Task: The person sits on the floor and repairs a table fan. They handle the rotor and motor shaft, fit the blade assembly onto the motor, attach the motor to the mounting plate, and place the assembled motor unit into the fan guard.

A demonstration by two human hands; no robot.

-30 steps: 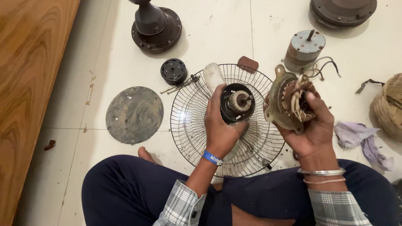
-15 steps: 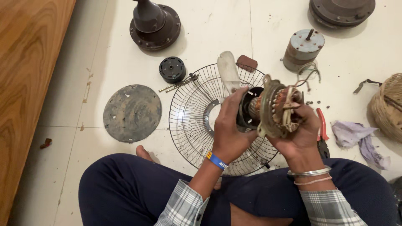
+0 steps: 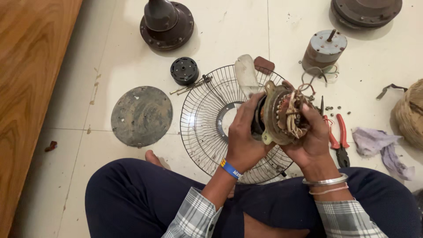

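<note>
I sit on a pale, glossy tiled floor (image 3: 110,48) with thin grout lines and scattered specks of dirt, soft light gleaming off the tiles ahead of me, and a warm brown wooden panel (image 3: 26,83) runs along my left side.

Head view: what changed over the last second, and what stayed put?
The left hand brought its dark rotor sideways into the motor stator held by the right hand; both hands now grip the joined pieces. The wire guard, round plate and pliers stayed on the floor.
</note>
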